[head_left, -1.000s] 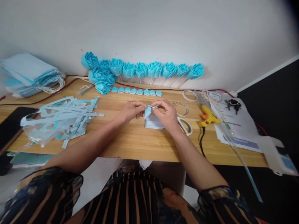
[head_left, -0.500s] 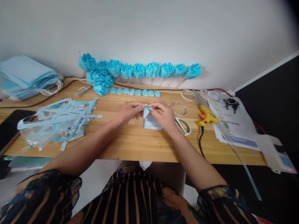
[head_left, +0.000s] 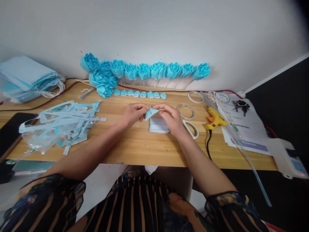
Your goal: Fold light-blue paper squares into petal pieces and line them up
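Both hands meet over the middle of the wooden table (head_left: 145, 148). My left hand (head_left: 133, 113) and my right hand (head_left: 170, 116) pinch a small folded piece of light blue fabric (head_left: 150, 113) between their fingertips. Just under it lies a small stack of pale blue squares (head_left: 158, 126). A row of several folded blue petals (head_left: 140, 93) sits further back. Behind them, blue fabric flowers (head_left: 145, 71) on sticks lean against the white wall.
White-handled scissors (head_left: 190, 127) and tape rings (head_left: 186, 111) lie right of my hands. A yellow glue gun (head_left: 215, 118), glue sticks, papers (head_left: 243, 129) and keys (head_left: 240, 104) are further right. Blue strips on plastic (head_left: 60, 124), stacked face masks (head_left: 26, 79) and a phone (head_left: 11, 132) are at the left.
Both hands kept pinching the blue piece and turned it; it now lies folded into a flatter triangle between the fingertips. The view shifted slightly.
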The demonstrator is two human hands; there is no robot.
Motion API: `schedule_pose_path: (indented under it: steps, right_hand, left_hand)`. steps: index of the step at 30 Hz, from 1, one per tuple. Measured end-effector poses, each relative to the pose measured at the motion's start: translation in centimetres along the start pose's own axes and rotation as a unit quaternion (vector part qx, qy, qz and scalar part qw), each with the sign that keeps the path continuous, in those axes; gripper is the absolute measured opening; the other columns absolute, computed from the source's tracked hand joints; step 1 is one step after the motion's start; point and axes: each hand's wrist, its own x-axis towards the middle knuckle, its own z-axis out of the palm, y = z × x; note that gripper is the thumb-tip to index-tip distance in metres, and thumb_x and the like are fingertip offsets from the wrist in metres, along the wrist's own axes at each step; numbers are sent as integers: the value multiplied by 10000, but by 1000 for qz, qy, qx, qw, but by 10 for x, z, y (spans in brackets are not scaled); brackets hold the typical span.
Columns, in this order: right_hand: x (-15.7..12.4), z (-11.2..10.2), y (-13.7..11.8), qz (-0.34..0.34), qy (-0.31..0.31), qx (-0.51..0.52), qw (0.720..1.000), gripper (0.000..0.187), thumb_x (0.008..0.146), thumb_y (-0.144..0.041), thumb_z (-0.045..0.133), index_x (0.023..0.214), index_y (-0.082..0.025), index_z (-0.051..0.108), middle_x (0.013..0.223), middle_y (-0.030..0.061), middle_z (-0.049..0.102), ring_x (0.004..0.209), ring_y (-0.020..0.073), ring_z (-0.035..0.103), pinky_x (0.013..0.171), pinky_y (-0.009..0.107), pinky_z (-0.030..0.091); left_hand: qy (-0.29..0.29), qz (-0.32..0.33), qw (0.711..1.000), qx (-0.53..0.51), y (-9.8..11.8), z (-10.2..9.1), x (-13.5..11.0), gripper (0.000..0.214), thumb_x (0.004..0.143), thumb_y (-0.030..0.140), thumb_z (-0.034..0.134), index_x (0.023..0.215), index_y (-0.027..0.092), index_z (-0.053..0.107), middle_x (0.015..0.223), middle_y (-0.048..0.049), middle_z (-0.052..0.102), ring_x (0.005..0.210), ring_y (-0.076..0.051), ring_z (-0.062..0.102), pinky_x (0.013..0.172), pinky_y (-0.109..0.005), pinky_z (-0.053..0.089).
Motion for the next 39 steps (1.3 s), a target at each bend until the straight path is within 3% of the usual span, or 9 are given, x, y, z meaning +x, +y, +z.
schedule_pose_path:
  steps: [3, 6, 11, 17, 22, 33, 39]
  right_hand:
    - [0, 0, 2, 46, 26, 48, 997, 246, 919, -402, 547, 1003, -259, 729, 1000, 21, 747, 1012, 204, 675, 898, 354, 508]
    - [1, 2, 6, 70, 31, 37, 996, 332, 895, -519, 580, 841, -229, 731, 847, 18, 730, 852, 193, 669, 820, 334, 507]
    - [0, 5, 7, 114, 6, 41, 993, 249, 809, -456, 686, 775, -210, 709, 750, -1, 704, 732, 169, 634, 719, 301, 488]
    - [0, 4, 1, 100, -9, 43, 994, 279, 839, -464, 643, 738, -210, 696, 708, -5, 674, 696, 153, 611, 685, 284, 467]
    - [-1, 4, 1, 107, -24, -28, 994, 271, 788, -445, 688, 700, -193, 644, 594, -36, 536, 559, 105, 448, 535, 249, 324]
    - [2, 3, 7, 80, 84, -3, 993, 246, 818, -392, 645, 694, -192, 572, 622, -48, 471, 592, 95, 391, 582, 248, 322]
    - [2, 3, 4, 84, 89, -11, 992, 235, 809, -391, 645, 703, -188, 594, 614, -45, 467, 587, 96, 376, 575, 251, 309]
  left_hand:
    - [3, 7, 1000, -1, 1, 0, -1, 281, 721, 428, 738, 687, 154, 688, 496, 15, 576, 424, -78, 466, 436, -224, 363]
    - [-4, 17, 1000, 4, 1, 0, -2, 290, 730, 425, 724, 643, 156, 662, 501, 14, 577, 417, -72, 463, 436, -223, 353]
    - [-7, 23, 1000, 16, -1, 0, 0, 304, 736, 435, 718, 630, 160, 647, 502, 15, 572, 420, -72, 463, 442, -222, 355]
    - [-19, 41, 999, 16, -4, 0, 1, 304, 742, 442, 721, 659, 155, 664, 508, 17, 568, 423, -72, 467, 435, -219, 353]
    - [-25, 48, 998, 21, -5, 0, 0, 312, 759, 432, 707, 643, 147, 652, 526, 12, 583, 428, -65, 474, 433, -206, 364]
    - [-58, 11, 998, 35, -5, 2, 0, 193, 790, 302, 686, 700, 132, 672, 548, 16, 591, 437, -56, 492, 450, -183, 401]
    - [-52, 10, 998, 13, -3, 2, -1, 235, 807, 350, 663, 720, 132, 676, 605, -4, 624, 476, -65, 513, 464, -186, 424]
